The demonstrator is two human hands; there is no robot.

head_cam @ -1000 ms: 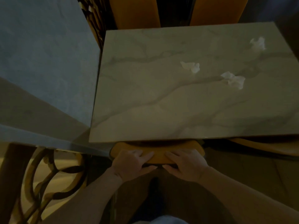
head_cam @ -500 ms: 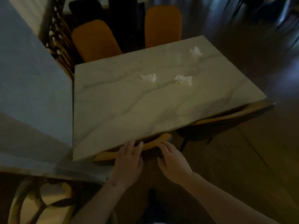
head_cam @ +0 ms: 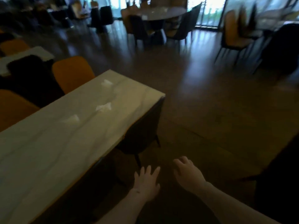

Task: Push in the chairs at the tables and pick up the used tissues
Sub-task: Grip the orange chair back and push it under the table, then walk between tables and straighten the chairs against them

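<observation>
A pale marble table (head_cam: 48,151) fills the left side. Three crumpled white tissues lie on it: one (head_cam: 72,119) nearest me, one (head_cam: 104,107) in the middle, one (head_cam: 106,82) toward the far end. A dark chair (head_cam: 142,138) is tucked under the table's right edge. My left hand (head_cam: 146,182) hangs over the floor beside the table, fingers spread, holding nothing. My right hand (head_cam: 187,173) is just to its right, fingers loosely curled, also holding nothing. Two orange chairs (head_cam: 72,73) (head_cam: 13,107) stand at the table's far side.
Dark wooden floor (head_cam: 210,102) stretches to the right. A round table with dark chairs (head_cam: 161,15) stands at the back. An orange chair (head_cam: 233,33) is at the back right. A dark shape (head_cam: 283,183) fills the right edge. The view is blurred.
My hands have come off the orange chair back at the table's near edge and now hang free over the floor. The view has swung up and to the right.
</observation>
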